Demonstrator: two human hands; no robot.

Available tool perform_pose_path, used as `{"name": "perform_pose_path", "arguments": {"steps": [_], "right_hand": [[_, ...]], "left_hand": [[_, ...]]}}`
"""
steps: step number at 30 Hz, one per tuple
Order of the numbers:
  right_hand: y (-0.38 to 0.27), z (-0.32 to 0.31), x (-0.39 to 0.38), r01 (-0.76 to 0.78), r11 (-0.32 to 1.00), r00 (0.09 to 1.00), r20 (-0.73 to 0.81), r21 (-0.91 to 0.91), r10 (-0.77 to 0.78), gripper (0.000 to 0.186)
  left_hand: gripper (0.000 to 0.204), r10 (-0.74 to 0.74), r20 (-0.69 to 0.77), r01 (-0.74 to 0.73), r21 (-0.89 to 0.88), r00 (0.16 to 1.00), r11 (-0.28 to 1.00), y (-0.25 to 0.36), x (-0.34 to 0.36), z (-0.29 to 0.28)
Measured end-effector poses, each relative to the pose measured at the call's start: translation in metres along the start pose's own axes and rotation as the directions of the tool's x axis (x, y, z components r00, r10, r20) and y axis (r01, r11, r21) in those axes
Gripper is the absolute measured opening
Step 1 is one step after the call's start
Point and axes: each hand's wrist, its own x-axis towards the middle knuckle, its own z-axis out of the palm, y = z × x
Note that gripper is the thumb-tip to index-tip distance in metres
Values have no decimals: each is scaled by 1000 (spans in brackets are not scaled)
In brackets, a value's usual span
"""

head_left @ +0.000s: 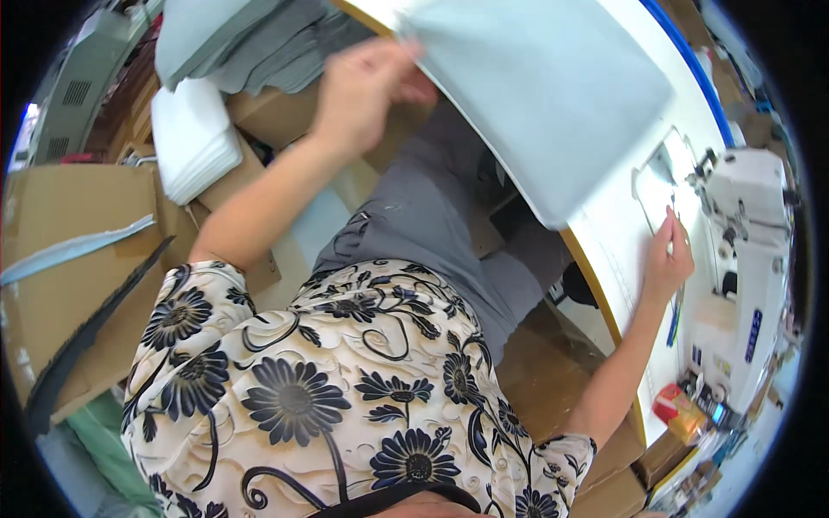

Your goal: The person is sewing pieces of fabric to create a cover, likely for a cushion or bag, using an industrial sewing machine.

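A light grey-blue fabric panel (544,95) with rounded corners lies over the white sewing table (596,237), its near edge along the table's edge. At the panel's left corner is my left hand (367,91), smeared by motion, with thumb and fingers closed on the fabric. My right hand (669,263) is beside the needle area of a white sewing machine (747,194). Its fingertips are pinched together, pointing up toward the needle; what they hold is too small to make out. A slim blue-handled tool (674,324) lies just below this hand, partly hidden by it.
Stacked grey fabric pieces (268,52) and a white stack (194,142) stand at the upper left. A cardboard box (82,259) with fabric strips on it is at the left. A red and yellow packet (678,410) sits at the table's lower right.
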Motion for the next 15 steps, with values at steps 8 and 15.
{"name": "perform_pose_path", "arguments": {"steps": [8,15], "right_hand": [[-92,2,38,66,971,992,92,229,-89,23],[-127,38,63,171,963,940,259,210,-224,28]], "left_hand": [[22,-293,340,318,-18,893,948,-37,-56,27],[28,-284,462,300,39,841,953,-34,-50,48]]}}
